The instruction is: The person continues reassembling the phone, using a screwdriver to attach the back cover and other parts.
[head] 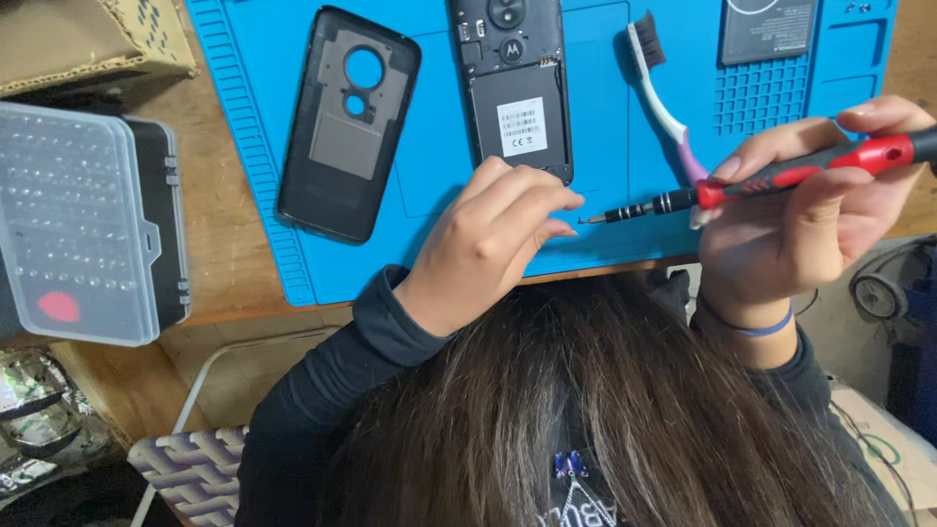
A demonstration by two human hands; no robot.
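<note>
Screwdriver (781, 176) clamped in right hand (800, 224) grip | left hand (488, 239) fingertips pinched at tip | phone (512, 88), brush (659, 83) beyond

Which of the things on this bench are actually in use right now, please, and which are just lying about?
In use:
- screwdriver, gripped in the right hand
- left hand pinching at its tip
- opened phone, nearest the left hand, on the blue mat

Lying about:
- back cover
- brush
- battery
- bit case
- cardboard box

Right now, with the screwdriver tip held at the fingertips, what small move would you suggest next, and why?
Probably bring the screwdriver tip down to the opened phone: the right hand holds it level above the blue mat, and the left hand fingertips meet its bit, beside the phone's lower edge.
</note>
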